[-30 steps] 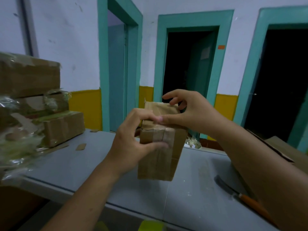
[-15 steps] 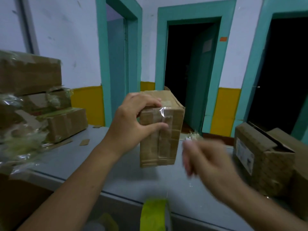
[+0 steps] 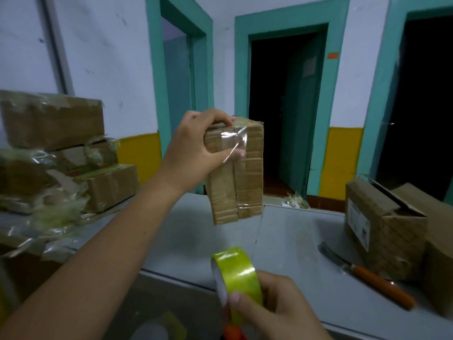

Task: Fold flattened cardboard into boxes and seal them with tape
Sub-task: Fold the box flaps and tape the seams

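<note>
Grey table [image 3: 282, 241], teal door frames [image 3: 284, 25], white walls [image 3: 110, 57]

No writing can be read. A white label [image 3: 358, 224] on the open box [image 3: 387, 244] at the tabletop's [image 3: 289, 241] right edge carries print too small to make out. An orange sign [image 3: 332, 55] beside the middle doorway [image 3: 274, 94] is blurred.

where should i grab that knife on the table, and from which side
Grip the knife by its orange handle, from above on the near side. It lies flat on the table, blade pointing away to the left, and the open box crowds its far side.
</note>
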{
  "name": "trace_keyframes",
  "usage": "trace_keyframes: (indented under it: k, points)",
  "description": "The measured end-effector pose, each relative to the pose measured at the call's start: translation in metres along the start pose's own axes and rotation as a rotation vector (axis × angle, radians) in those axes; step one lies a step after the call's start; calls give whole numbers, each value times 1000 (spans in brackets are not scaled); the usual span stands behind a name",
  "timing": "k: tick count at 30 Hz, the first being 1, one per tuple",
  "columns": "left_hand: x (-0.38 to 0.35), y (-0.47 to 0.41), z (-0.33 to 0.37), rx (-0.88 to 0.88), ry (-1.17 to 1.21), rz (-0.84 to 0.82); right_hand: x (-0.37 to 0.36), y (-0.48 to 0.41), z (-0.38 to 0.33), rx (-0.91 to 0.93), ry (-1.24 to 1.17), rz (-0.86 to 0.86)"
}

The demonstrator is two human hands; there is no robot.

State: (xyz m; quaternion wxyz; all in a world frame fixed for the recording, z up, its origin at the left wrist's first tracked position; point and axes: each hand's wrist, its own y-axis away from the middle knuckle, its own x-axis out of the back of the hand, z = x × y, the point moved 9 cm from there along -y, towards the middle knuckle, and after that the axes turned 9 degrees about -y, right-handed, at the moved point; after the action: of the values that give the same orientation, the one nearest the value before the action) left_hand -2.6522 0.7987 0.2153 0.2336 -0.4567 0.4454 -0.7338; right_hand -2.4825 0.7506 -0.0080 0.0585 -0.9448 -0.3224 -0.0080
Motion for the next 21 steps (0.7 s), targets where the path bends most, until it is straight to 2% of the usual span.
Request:
trace_keyframes:
  k: [5,13,21]
  points:
    - [-2,-13,-44,157,46,-54,42,-12,-36,130,16,141]
    - [-53,-1,-107,445,159,-128,55,-40,-27,37,-56,193]
    - [-62,5,-115,486,192,-134,59,-55,-15,10,-71,242]
